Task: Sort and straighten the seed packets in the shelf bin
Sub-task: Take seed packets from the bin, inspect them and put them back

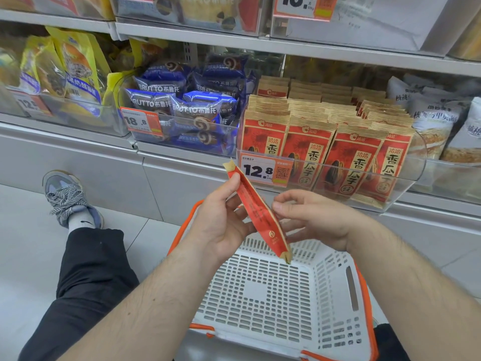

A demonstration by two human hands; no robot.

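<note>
Held packet: one red and tan seed packet (257,211) is seen nearly edge-on, tilted, above the basket and in front of the shelf bin; its print is too foreshortened to read.
Left hand: the left hand (223,220) holds the packet, thumb on the upper part, fingers curled behind it and partly hidden.
Right hand: the right hand (309,217) pinches the packet's right edge with its fingertips; the lower fingers are hidden behind the packet.
Shelf bin: a clear shelf bin (406,178) holds rows of matching seed packets (312,142) standing upright; back rows are mostly covered by the front ones.
Price tag: a 12.8 price tag (265,170) covers the lower front-left packet.
Basket: a white basket (276,290) with orange handles sits below the hands, cut off at the bottom edge.
</note>
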